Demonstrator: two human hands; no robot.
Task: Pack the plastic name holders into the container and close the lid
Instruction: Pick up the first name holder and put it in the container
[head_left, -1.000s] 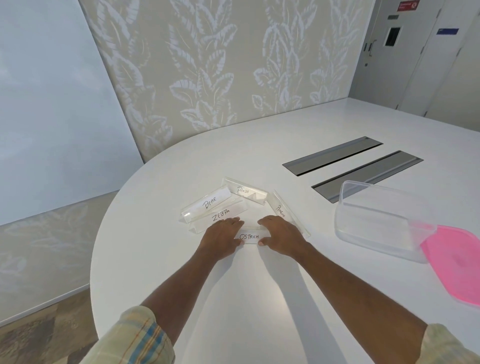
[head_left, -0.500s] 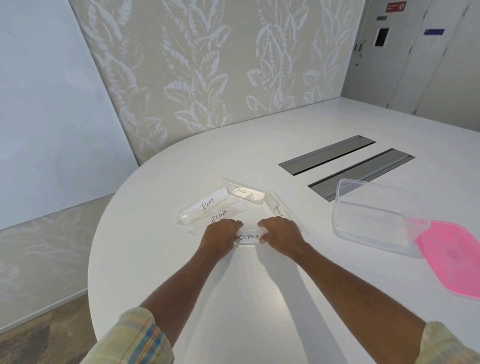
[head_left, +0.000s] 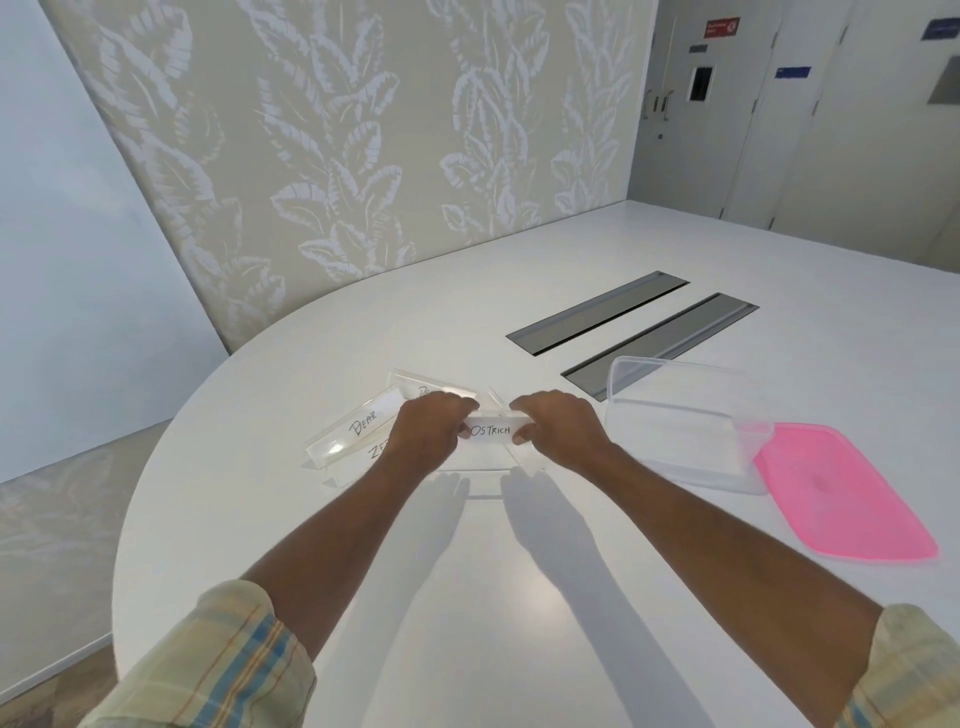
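Head view:
Left hand (head_left: 428, 431): arm outstretched, fingers pinching the left end of the OSTRICH name holder (head_left: 491, 431).
Right hand (head_left: 558, 428): fingers pinching its right end.
Holder: clear folded plastic, raised above the white table (head_left: 467, 597).
Container (head_left: 685, 421): clear, rectangular, lidless, right of the fingers.
Lid (head_left: 847, 493): pink, flat, further right.

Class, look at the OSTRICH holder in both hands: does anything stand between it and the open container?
Nothing visible does. The OSTRICH holder is held by the left hand and right hand; only bare table separates it from the lidless container.
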